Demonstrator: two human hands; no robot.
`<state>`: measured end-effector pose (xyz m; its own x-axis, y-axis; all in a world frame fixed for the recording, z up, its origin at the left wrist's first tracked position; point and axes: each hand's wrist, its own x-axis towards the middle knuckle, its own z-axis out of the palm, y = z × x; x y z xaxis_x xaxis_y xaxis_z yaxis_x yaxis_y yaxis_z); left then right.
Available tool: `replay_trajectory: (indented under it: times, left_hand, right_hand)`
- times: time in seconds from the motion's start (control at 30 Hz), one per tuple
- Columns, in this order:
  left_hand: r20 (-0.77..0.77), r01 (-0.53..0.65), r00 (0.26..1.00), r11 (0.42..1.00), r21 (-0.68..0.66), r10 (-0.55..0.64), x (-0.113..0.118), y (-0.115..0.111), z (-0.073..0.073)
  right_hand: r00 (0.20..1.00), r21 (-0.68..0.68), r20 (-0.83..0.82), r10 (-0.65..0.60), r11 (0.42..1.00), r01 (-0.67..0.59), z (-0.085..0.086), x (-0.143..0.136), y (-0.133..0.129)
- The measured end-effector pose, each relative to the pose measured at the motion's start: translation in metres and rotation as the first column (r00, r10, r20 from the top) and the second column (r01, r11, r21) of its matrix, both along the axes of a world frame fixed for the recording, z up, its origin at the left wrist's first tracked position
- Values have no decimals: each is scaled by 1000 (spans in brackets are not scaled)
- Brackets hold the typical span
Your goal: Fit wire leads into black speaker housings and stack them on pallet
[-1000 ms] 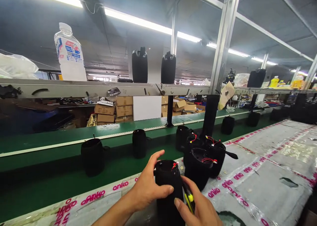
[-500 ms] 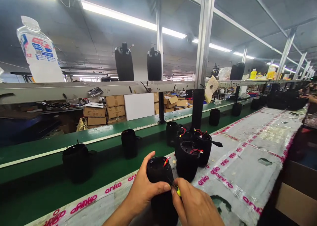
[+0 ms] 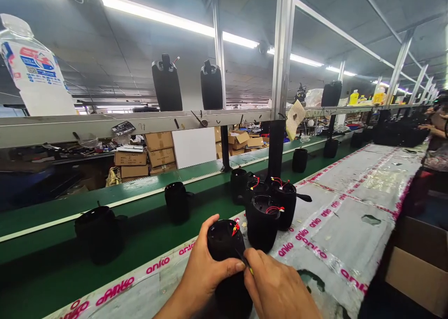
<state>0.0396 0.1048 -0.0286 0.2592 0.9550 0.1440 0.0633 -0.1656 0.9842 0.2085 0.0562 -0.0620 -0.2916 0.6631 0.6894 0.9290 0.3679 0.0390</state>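
Observation:
My left hand (image 3: 206, 263) is wrapped round a black fabric-covered speaker housing (image 3: 233, 288), thumb across its near side. The housing stands upright with its open end up, and red wires with a small connector (image 3: 235, 228) show at the rim. In my right hand (image 3: 275, 281) is a thin dark tool with a yellow-green handle (image 3: 251, 271), mostly hidden by the fingers. Its tip meets the housing's rim near my left thumb; the tip's shape is too small to tell. Just beyond stand several similar housings (image 3: 263, 225) with red wires at their tops.
A green conveyor belt (image 3: 147, 239) on the left carries more black housings (image 3: 100, 235). The bench (image 3: 353, 211) has a taped white cover with torn spots. A metal shelf (image 3: 157, 122) above holds a bottle (image 3: 38, 72) and finished-looking speakers (image 3: 167, 86). An open carton (image 3: 416, 272) sits at right.
The view has shifted slightly, so the shelf and belt appear further left. My right fingers now cover more of the yellow-green handle. Both hands stay at the same housing.

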Motion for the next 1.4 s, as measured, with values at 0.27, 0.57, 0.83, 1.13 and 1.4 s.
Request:
replay_trajectory:
  times: [0.27,0.57,0.83,1.13,1.4]
  left_hand:
    - [-48,-83,995,996,28,84,8,-3,-1]
    - [-85,-142,985,987,78,149,17,1,-9]
    - [-31,-89,995,992,86,92,12,-8,-8]
    - [140,-43,989,999,-15,44,-3,8,-7]
    - [85,155,985,988,-24,-152,-25,22,-1]
  right_hand:
    - [983,-52,122,-137,988,145,-5,0,-4]
    - [952,-114,185,-243,957,266,5,-3,-6]
    - [988,-68,80,-132,988,138,-5,2,-3]
    - [797,-185,-599,-79,982,-42,-21,-1,-17]
    - [656,-264,-751,-75,945,-195,-38,0,-6]
